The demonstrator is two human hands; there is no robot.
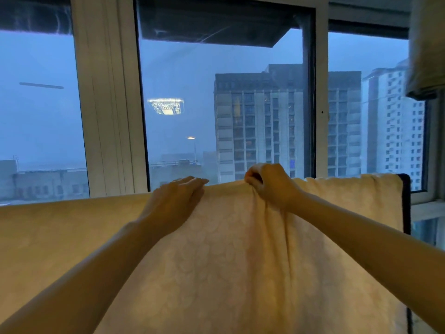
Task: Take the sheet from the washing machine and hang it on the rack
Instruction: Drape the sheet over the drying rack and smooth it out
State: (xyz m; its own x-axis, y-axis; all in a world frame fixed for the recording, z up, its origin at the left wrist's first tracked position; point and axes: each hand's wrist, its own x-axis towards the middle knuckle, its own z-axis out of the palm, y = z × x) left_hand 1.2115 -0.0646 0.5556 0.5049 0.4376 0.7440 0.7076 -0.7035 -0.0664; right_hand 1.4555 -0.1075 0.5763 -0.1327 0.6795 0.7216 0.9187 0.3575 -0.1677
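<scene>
A pale cream sheet (216, 261) with a faint leaf pattern and a dark border on its right edge hangs draped over a bar that it hides, filling the lower half of the view. My left hand (175, 201) lies flat with straight fingers on the sheet's top fold, left of centre. My right hand (269, 184) pinches a bunch of the sheet at the top fold, and creases run down from that spot. No washing machine is in view.
Directly behind the sheet stands a large window with white frames (108, 104), tall buildings (260, 121) outside and a ceiling lamp reflected in the glass. Another pale cloth (426, 49) hangs at the top right corner.
</scene>
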